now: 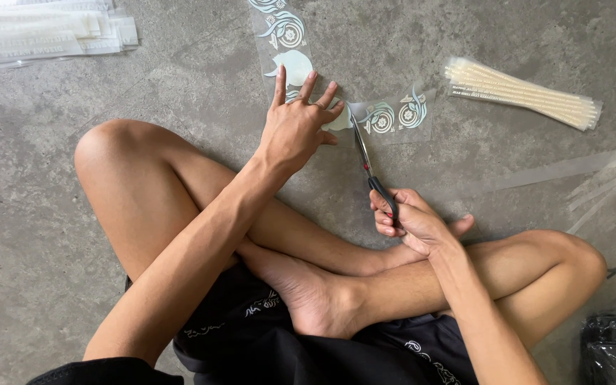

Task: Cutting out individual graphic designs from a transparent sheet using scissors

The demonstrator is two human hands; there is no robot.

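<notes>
A clear printed film strip (393, 114) lies flat on concrete, black-handled scissors (368, 162) cutting across it.

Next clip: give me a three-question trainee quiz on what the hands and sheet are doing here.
1. True or false: the left hand presses flat on the printed sheet.
2. Which hand holds the scissors? A) left B) right C) both
3. Fill in: the sheet lies on the ___ floor.

Key:
1. True; its fingers are spread over the sheet.
2. B; the right hand grips the dark handles, blades pointing at the sheet.
3. Concrete; a wrapped bundle of pale strips lies on it too, to the right.
</notes>
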